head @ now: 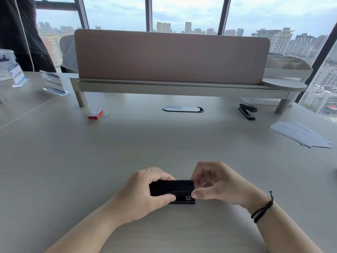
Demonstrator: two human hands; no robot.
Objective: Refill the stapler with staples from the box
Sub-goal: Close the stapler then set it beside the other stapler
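Note:
A small black stapler [173,189] lies on the grey desk close to me, its front end pointing right. My left hand [144,192] wraps around its rear half, thumb on the near side. My right hand [217,185] pinches the front end between thumb and fingers. A red staple box [95,114] sits far off at the back left, with a loose strip of staples [106,114] just to its right. The stapler looks closed; its magazine is hidden.
A second, larger black stapler [247,111] stands at the back right near the shelf leg. White paper sheets [300,134] lie at the right edge. A raised shelf with a divider panel [171,57] spans the back. Acrylic sign holders [52,83] stand at the left.

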